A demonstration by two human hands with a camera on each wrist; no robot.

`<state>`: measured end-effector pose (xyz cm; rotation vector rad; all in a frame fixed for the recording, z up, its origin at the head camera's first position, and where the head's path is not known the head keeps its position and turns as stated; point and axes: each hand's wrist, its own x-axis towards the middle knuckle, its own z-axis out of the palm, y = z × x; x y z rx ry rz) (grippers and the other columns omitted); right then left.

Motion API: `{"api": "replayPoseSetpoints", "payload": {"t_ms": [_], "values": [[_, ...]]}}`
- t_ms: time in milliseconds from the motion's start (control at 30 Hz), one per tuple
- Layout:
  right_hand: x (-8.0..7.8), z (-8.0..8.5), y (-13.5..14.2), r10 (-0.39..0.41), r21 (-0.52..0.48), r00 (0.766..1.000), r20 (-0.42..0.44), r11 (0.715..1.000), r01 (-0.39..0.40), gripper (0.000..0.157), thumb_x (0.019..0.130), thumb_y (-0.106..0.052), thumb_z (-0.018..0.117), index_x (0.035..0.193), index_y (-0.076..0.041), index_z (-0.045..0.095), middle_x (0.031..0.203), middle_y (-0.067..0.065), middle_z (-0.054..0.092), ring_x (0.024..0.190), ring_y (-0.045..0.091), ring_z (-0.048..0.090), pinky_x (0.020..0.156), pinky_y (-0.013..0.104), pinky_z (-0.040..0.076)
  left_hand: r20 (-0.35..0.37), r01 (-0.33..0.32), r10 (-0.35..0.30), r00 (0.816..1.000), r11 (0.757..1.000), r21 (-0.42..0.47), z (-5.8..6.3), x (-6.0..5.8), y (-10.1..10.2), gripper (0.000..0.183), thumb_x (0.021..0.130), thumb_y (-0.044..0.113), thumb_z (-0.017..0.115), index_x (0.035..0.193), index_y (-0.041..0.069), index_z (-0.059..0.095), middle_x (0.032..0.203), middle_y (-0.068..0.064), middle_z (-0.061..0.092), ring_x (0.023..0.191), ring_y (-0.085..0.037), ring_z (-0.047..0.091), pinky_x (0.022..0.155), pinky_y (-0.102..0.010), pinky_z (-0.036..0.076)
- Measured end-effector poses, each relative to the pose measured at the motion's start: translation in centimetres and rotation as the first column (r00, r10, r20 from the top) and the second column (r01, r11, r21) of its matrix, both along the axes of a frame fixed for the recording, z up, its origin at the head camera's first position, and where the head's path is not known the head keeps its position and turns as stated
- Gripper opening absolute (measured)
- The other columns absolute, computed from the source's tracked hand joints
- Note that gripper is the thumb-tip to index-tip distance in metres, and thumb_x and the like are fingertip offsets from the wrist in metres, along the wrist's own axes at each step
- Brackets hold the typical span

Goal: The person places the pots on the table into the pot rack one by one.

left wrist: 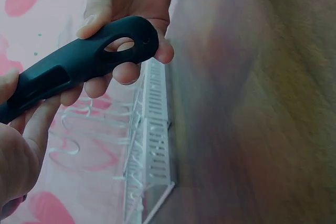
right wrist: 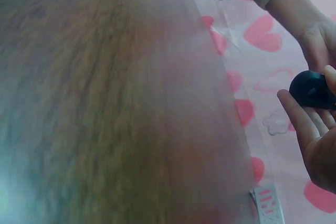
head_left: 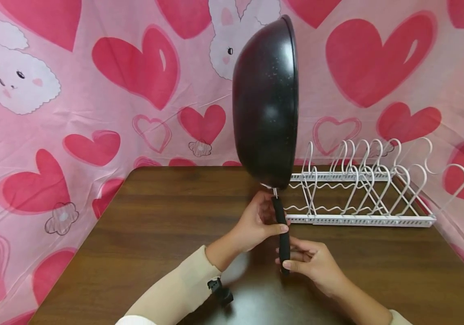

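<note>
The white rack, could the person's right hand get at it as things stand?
Probably, if freed: the white rack stands just beyond the right hand with nothing visible between, though that hand is holding the handle of the pan.

The wok point(head_left: 264, 99) has a smooth, glossy outer skin with fine pale specks. Its neck point(head_left: 275, 192) looks like shiny metal; the handle point(head_left: 284, 246) looks like smooth, matt plastic. At two o'clock from the handle, the wire rack point(head_left: 378, 220) looks like coated metal. The bench point(head_left: 167, 216) shows wood grain with a sheen; the backdrop point(head_left: 146, 124) is creased cloth.
</note>
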<state>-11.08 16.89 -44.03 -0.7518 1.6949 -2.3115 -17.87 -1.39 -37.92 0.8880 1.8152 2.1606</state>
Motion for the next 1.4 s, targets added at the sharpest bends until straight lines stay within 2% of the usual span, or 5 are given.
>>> {"api": "replayPoseSetpoints", "payload": {"t_ms": [100,233,400,633,1400], "values": [[0.2,0.3,0.8,-0.012,-0.003,0.999,-0.041,1.000,0.012,0.052,0.086,0.019,0.059,0.134,-0.001,0.056,0.114,0.010,0.070,0.096,0.027,0.070,0.078,0.034,0.057,-0.019,0.003,-0.004,1.000,0.999,-0.045,0.7,-0.1,0.8,0.056,0.077,-0.017,0.071,0.121,0.000,0.041,0.102,-0.034,0.059,0.083,-0.011,0.065,0.075,-0.029,0.053],[0.4,0.6,1.9,-0.029,-0.004,0.995,-0.093,1.000,0.029,0.053,0.086,0.021,0.057,0.137,0.009,0.049,0.116,0.010,0.069,0.098,0.027,0.069,0.078,0.035,0.057,-0.042,0.002,-0.005,0.999,0.997,-0.082,1.3,-0.2,2.0,0.059,0.075,-0.016,0.074,0.122,-0.001,0.042,0.100,-0.021,0.059,0.081,-0.008,0.063,0.077,-0.028,0.054],[0.7,0.6,3.5,-0.048,0.001,0.991,-0.124,0.999,0.049,0.056,0.086,0.023,0.054,0.137,0.001,0.052,0.118,0.012,0.068,0.099,0.026,0.069,0.079,0.034,0.057,-0.075,0.030,-0.035,0.997,0.997,-0.071,1.6,-0.4,3.9,0.057,0.074,-0.016,0.074,0.120,-0.004,0.042,0.102,-0.025,0.060,0.079,-0.004,0.063,0.079,-0.023,0.053],[1.1,0.5,6.3,-0.055,-0.004,0.990,-0.129,0.998,0.055,0.058,0.086,0.028,0.047,0.138,0.001,0.052,0.121,0.016,0.066,0.103,0.028,0.068,0.081,0.033,0.056,-0.021,0.039,-0.042,0.999,0.993,-0.112,2.4,-0.3,6.7,0.058,0.074,-0.013,0.077,0.120,-0.001,0.044,0.095,-0.012,0.063,0.076,-0.004,0.062,0.071,-0.023,0.055],[2.6,-1.2,8.6,-0.127,-0.044,0.991,-0.042,0.991,0.125,0.058,0.089,0.027,0.042,0.139,-0.001,0.052,0.121,0.014,0.066,0.104,0.028,0.067,0.083,0.034,0.055,-0.001,0.149,-0.152,0.988,0.970,-0.191,1.6,-1.0,10.2,0.056,0.074,-0.015,0.076,0.118,-0.002,0.043,0.086,-0.003,0.058,0.068,-0.003,0.058,0.063,-0.020,0.054]]}}
